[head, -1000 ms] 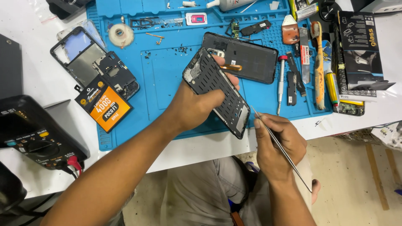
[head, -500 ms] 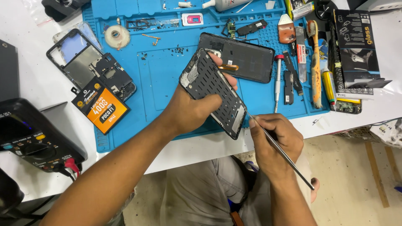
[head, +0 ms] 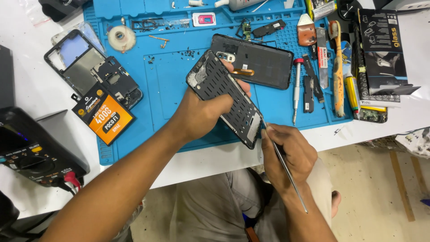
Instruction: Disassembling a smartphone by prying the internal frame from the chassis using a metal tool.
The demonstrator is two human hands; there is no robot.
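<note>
My left hand point(head: 204, 114) grips a black phone frame point(head: 226, 96), held tilted above the blue work mat point(head: 170, 89). The frame's perforated inner side faces up. My right hand point(head: 286, 154) pinches thin metal tweezers point(head: 286, 172), and their tip touches the frame's lower right corner. A black phone back cover point(head: 260, 65) with a camera cutout lies on the mat just behind the frame.
An opened phone body point(head: 96, 74) and an orange-and-black battery point(head: 105, 116) lie at the mat's left. Screwdrivers point(head: 296, 89), a brush point(head: 337, 62) and small tools crowd the right side, beside a black box point(head: 380, 45). A black multimeter point(head: 33, 152) sits at the left edge.
The view has shifted slightly. My right hand has edged up, bringing the tweezers' tip against the frame's lower corner. My left hand keeps hold of the frame.
</note>
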